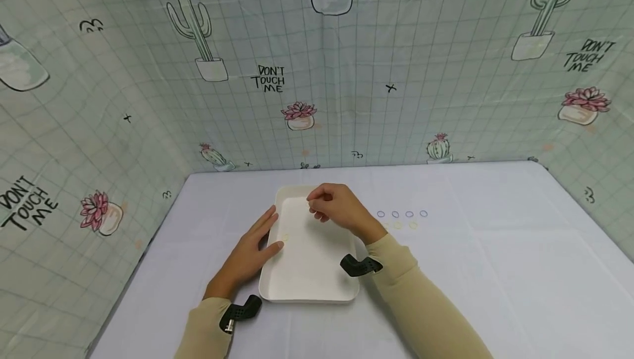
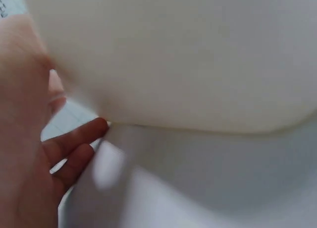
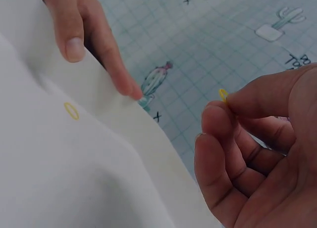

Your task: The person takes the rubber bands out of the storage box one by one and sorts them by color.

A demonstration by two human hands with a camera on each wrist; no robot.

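Note:
My right hand (image 1: 342, 207) hovers over the far part of a white rectangular tray (image 1: 312, 276). Between its thumb and index finger it pinches a small yellow ring (image 3: 223, 94), plain in the right wrist view. A second yellow ring (image 3: 71, 111) lies on the tray's floor near the left wall. Along the tray's left rim rests my left hand (image 1: 246, 254), its fingers extended on the outer side and the thumb reaching over the edge. The left wrist view has the fingertips (image 2: 99, 126) right at the tray's edge.
Right of the tray, a row of several small blue rings (image 1: 395, 214) lies on the white table (image 1: 495, 271). Nearer than these are yellow rings (image 1: 413, 226), partly behind my right wrist. A patterned cloth (image 1: 346, 72) stands behind the table and along its sides.

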